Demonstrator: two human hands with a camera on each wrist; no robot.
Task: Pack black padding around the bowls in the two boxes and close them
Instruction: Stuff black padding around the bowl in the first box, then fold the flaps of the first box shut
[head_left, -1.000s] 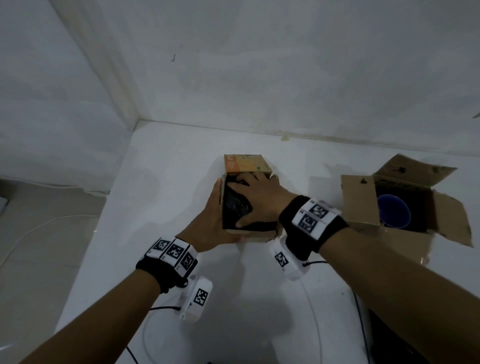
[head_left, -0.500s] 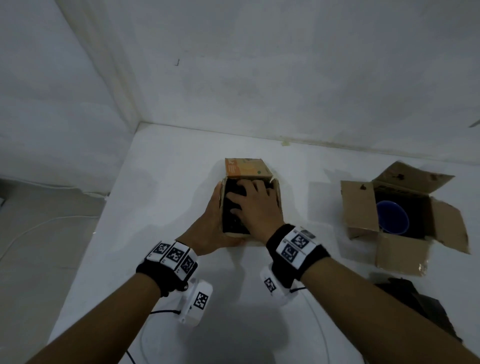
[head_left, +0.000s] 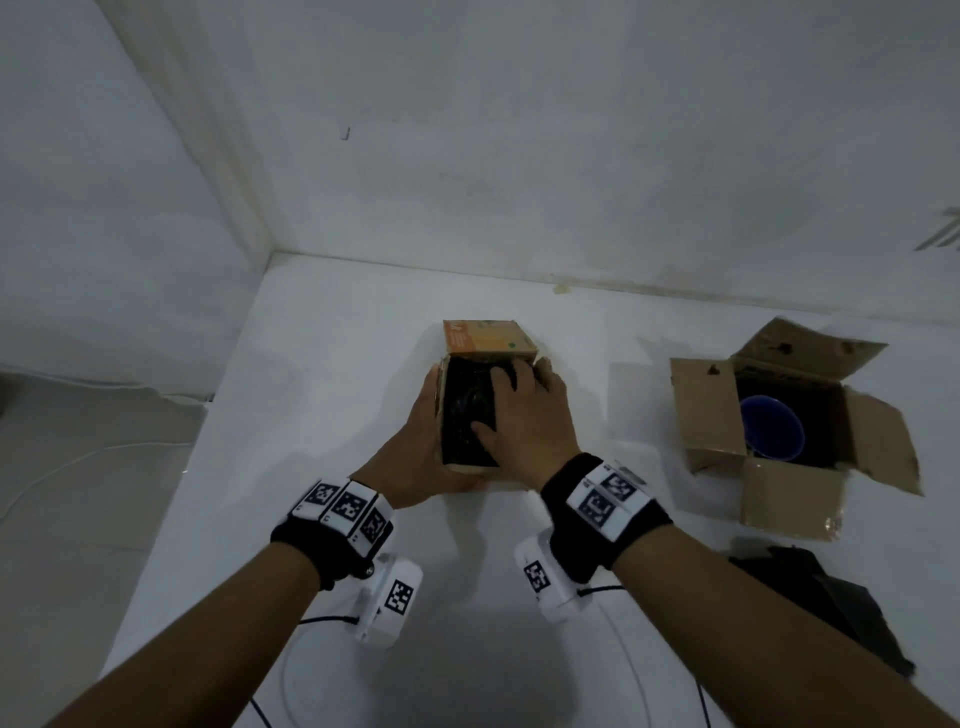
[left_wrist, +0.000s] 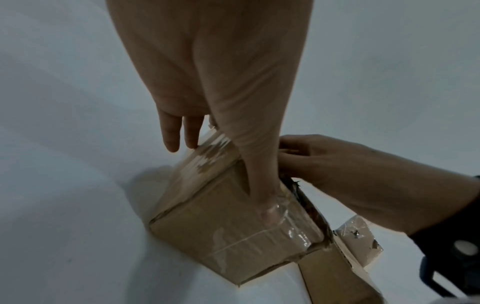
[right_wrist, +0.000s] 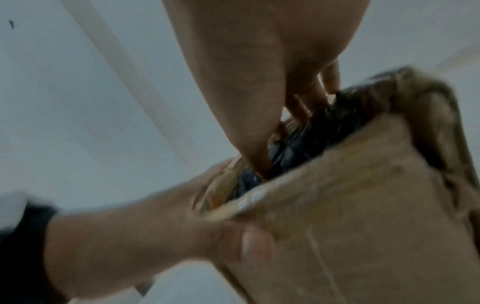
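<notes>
A small cardboard box (head_left: 488, 340) stands mid-table with its far flap up and black padding (head_left: 465, 415) filling its opening. My left hand (head_left: 410, 452) grips the box's left wall, thumb on the near side (right_wrist: 254, 246). My right hand (head_left: 524, 415) lies over the right part of the opening and presses its spread fingers down into the padding (right_wrist: 311, 131). The bowl in this box is hidden. To the right a larger box (head_left: 779, 493) stands with all flaps open and a blue bowl (head_left: 771, 426) inside.
A loose pile of black padding (head_left: 831, 608) lies on the white table (head_left: 337, 364) near the front right, below the larger box. Walls close off the back and left; the table's left edge drops to the floor. White cables trail by my wrists.
My right hand has slid across the padding from the box's left-middle to its right side, still pressing down. The left hand keeps its hold on the box.
</notes>
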